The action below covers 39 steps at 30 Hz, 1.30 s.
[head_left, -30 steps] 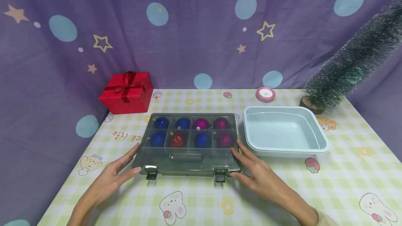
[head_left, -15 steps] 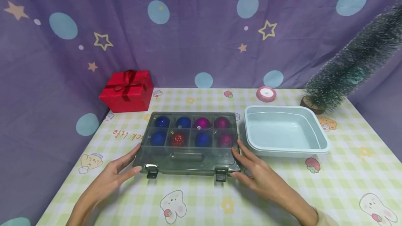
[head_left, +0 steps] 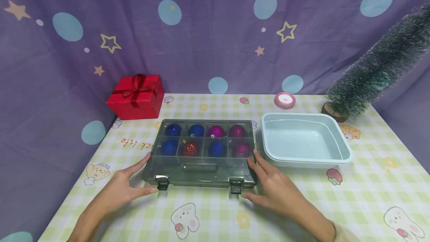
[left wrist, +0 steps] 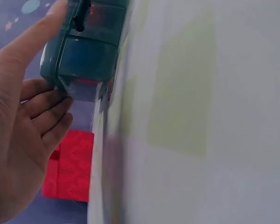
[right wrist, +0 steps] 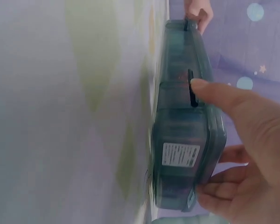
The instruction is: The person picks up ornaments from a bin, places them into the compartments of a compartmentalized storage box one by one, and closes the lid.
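A see-through dark grey-green divided case (head_left: 201,152) lies on the table, its lid down. Several blue, pink and red Christmas balls, among them a glittery red ball (head_left: 190,148), show in its compartments. Two latches, the left latch (head_left: 163,184) and the right latch (head_left: 236,186), stick out from its front edge. My left hand (head_left: 115,189) has its fingers at the case's left side and its thumb tip at the left latch. My right hand (head_left: 277,188) rests its fingers on the right side. In the right wrist view its thumb (right wrist: 224,95) touches the right latch.
A pale blue basin (head_left: 304,161) stands close to the case's right. Behind are a red gift box (head_left: 136,98) at left, a pink ribbon roll (head_left: 284,101) and a small Christmas tree (head_left: 376,70) at right. A purple curtain (head_left: 215,47) hangs behind the checked tablecloth (head_left: 215,216).
My left thumb has slid right to the left latch, and my right thumb has shifted left and down to the right latch. The case stays in place.
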Available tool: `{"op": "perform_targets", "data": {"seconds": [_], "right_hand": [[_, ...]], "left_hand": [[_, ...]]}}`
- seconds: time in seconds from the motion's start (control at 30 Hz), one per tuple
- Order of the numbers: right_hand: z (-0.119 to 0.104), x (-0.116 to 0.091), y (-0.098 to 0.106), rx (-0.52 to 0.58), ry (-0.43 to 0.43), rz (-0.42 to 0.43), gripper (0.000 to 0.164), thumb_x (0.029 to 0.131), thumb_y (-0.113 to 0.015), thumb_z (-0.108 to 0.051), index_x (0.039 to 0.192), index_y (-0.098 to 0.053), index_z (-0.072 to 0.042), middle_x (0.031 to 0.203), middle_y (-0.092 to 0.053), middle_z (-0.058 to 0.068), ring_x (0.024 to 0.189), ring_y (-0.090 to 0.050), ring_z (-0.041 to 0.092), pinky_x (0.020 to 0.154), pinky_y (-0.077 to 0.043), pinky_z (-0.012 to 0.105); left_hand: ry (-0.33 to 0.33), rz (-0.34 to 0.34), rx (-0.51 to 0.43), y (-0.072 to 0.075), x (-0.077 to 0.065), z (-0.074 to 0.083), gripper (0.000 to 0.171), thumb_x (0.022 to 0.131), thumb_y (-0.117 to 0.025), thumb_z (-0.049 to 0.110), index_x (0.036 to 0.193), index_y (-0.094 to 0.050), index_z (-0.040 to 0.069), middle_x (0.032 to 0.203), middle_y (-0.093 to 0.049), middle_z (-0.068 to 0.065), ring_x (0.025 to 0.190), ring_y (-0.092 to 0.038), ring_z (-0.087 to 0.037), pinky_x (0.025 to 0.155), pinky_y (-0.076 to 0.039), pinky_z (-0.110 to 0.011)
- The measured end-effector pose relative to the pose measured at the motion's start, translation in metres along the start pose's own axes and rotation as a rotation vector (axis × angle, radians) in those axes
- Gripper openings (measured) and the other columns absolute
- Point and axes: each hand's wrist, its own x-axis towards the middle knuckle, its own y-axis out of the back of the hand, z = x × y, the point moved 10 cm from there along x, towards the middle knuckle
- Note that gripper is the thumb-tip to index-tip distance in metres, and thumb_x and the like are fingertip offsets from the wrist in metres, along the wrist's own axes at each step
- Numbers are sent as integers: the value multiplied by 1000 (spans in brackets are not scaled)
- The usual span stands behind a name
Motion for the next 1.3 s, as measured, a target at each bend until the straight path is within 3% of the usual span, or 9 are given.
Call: {"op": "perform_targets", "data": {"seconds": [0.23, 0.43, 0.57, 0.8, 1.0, 1.1, 1.3], "right_hand": [[-10, 3, 1, -167, 63, 34, 96, 73, -90, -57, 135, -60, 11, 145, -48, 37, 121, -61, 46, 95, -56, 53], [-13, 1, 1, -224, 82, 45, 97, 72, -90, -59, 132, -61, 11, 144, -49, 38, 127, -58, 45, 97, -55, 53], [-15, 1, 2, -239, 99, 55, 96, 73, -89, -59, 130, -61, 12, 143, -49, 39, 126, -58, 45, 97, -55, 53], [-15, 1, 2, -240, 126, 70, 90, 77, -86, -59, 130, -62, 10, 142, -51, 38, 126, -59, 44, 94, -57, 53], [-14, 2, 5, -196, 130, 115, 74, 99, -60, -61, 127, -65, 8, 140, -53, 37, 122, -61, 45, 94, -57, 54], [-14, 3, 5, -177, 138, 139, 77, 102, -51, -64, 125, -67, 8, 139, -54, 37, 119, -63, 46, 94, -57, 55], [-13, 4, 8, -129, 144, 183, 76, 101, -55, -63, 122, -70, 8, 137, -56, 36, 110, -67, 47, 88, -59, 56]], "left_hand": [[-67, 34, 291, 6, 3, 23, 121, 65, -81, 79, 160, -43, 14, 142, -59, -24, 115, -65, -43, 88, -55, -61], [-108, 52, 373, 1, 4, 35, 126, 61, -86, 76, 154, -47, 1, 141, -60, -25, 108, -68, -44, 81, -58, -58], [-109, 74, 367, 1, 4, 35, 121, 65, -85, 74, 153, -48, 0, 139, -61, -26, 108, -68, -45, 82, -57, -59], [-65, 72, 265, 4, 4, 29, 104, 79, -79, 69, 154, -49, 2, 134, -61, -31, 101, -70, -41, 79, -57, -57], [-58, 77, 245, 6, 3, 27, 102, 80, -79, 68, 154, -49, 4, 134, -62, -31, 100, -71, -39, 78, -57, -56], [-55, 84, 248, 7, 3, 26, 101, 80, -79, 68, 153, -50, 4, 131, -64, -30, 99, -71, -38, 78, -57, -56], [-65, 103, 279, 8, 2, 26, 98, 80, -80, 67, 151, -54, 5, 93, -74, -18, 77, -69, -22, 73, -57, -53]]}}
